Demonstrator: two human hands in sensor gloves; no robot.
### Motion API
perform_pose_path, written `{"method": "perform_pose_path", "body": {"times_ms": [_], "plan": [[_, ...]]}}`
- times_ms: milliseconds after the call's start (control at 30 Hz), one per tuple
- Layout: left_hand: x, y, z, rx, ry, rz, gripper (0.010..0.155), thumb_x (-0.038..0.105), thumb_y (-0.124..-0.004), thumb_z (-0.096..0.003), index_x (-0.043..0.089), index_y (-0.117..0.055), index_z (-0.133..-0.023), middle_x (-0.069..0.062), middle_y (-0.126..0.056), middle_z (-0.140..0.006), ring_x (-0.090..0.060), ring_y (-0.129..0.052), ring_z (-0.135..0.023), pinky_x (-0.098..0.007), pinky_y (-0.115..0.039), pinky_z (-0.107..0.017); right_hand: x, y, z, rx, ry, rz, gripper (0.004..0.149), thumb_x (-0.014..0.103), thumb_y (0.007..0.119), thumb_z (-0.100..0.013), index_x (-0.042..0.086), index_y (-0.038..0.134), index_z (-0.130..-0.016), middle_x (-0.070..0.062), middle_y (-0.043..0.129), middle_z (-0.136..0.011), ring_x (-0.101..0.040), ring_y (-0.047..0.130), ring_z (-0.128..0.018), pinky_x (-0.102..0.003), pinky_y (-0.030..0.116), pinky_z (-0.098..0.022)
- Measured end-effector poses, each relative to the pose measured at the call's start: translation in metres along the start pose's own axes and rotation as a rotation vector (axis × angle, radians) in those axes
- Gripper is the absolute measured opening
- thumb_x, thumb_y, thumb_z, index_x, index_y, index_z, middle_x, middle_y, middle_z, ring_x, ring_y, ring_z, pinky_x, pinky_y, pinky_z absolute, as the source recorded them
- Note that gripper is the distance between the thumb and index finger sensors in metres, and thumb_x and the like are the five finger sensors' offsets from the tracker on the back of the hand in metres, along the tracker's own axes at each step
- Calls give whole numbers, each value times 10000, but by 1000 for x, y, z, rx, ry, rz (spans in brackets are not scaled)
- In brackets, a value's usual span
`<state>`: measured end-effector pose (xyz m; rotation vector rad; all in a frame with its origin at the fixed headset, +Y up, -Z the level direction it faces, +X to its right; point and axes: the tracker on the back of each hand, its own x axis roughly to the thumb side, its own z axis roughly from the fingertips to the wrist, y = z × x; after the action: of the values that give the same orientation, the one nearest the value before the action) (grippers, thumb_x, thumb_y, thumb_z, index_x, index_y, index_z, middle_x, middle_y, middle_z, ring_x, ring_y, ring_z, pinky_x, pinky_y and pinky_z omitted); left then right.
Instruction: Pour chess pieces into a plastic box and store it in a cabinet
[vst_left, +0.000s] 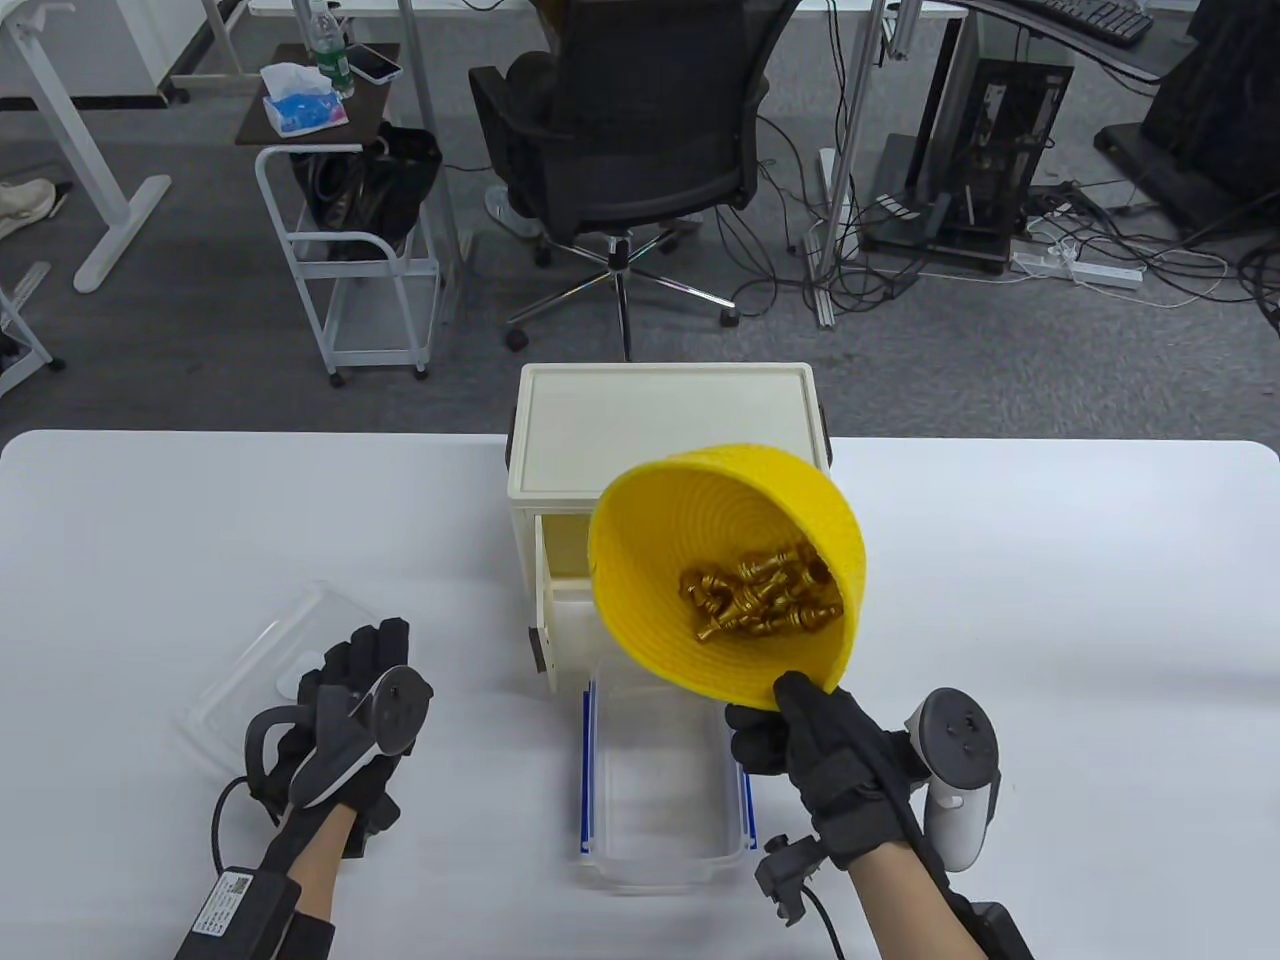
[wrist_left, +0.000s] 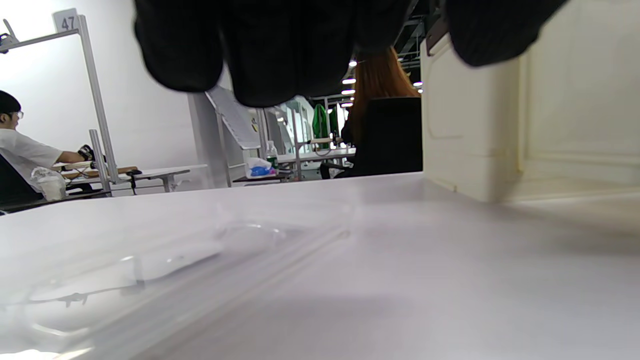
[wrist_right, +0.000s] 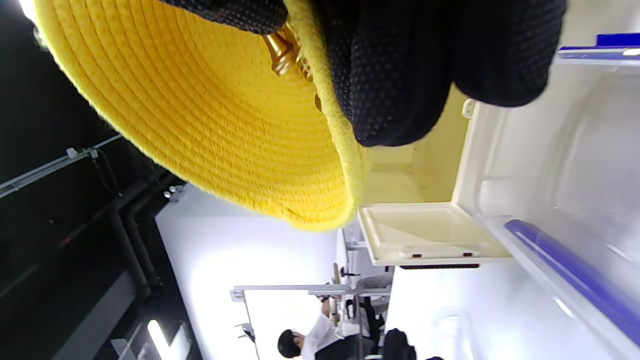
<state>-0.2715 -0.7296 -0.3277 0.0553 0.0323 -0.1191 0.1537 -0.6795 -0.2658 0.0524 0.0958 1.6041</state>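
My right hand (vst_left: 790, 725) grips the near rim of a yellow woven bowl (vst_left: 690, 530) and holds it tilted above the table. Several gold chess pieces (vst_left: 765, 598) lie in its low side. The bowl fills the upper left of the right wrist view (wrist_right: 210, 115), with one gold piece (wrist_right: 282, 50) at my fingers. A clear plastic box (vst_left: 660, 790) with blue clips stands open below the bowl; it also shows in the right wrist view (wrist_right: 565, 165). The cream cabinet (vst_left: 665, 425) stands behind, its door (vst_left: 545, 610) open. My left hand (vst_left: 350, 700) rests on the clear lid (vst_left: 265, 670).
The white table (vst_left: 1050, 620) spreads wide on both sides. The cabinet's side wall (wrist_left: 470, 130) stands just right of my left hand. The clear lid lies flat in the left wrist view (wrist_left: 150, 270). An office chair (vst_left: 630, 130) and a cart (vst_left: 350, 250) stand beyond the far edge.
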Motion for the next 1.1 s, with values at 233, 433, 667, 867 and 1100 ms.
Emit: {"method": "perform_pose_path", "body": {"times_ms": [233, 433, 667, 867, 1100], "plan": [[0, 1, 0, -9, 2, -4, 681, 513, -635, -562, 223, -395, -1129, -126, -593, -1179, -376, -706, -1047, -592, -668, -734, -3, -4, -4, -11, 16, 160, 682, 272, 583, -668, -344, 441, -923, -342, 857, -689, -325, 954, -440, -468, 853, -381], [0, 1, 0, -9, -2, -10, 682, 514, -635, -562, 222, -395, -1129, -128, -592, -1179, -378, -704, -1047, -592, -666, -735, -1, -7, -6, -48, -8, 315, 942, 351, 839, -407, -343, 457, -918, -347, 866, -678, -332, 958, -436, -475, 856, -377], [1, 1, 0, -12, -5, -18, 682, 514, -634, -562, 223, -392, -1130, -127, -590, -1180, -377, -704, -1048, -593, -666, -735, -4, -7, -7, -62, 3, 350, 930, 348, 835, -416, -333, 464, -928, -355, 864, -676, -343, 956, -439, -482, 853, -380], [1, 1, 0, -14, -5, -18, 682, 514, -634, -562, 224, -392, -1130, -126, -589, -1181, -377, -701, -1049, -593, -665, -736, -3, -5, -7, -75, -18, 425, 947, 341, 849, -403, -324, 448, -944, -364, 853, -688, -354, 950, -455, -492, 845, -393], [2, 1, 1, -14, -8, -21, 682, 514, -634, -562, 224, -392, -1129, -124, -589, -1181, -376, -702, -1049, -594, -664, -736, -2, 0, -6, -104, -56, 546, 956, 340, 851, -399, -305, 435, -969, -373, 837, -703, -363, 941, -472, -500, 838, -407]]}}
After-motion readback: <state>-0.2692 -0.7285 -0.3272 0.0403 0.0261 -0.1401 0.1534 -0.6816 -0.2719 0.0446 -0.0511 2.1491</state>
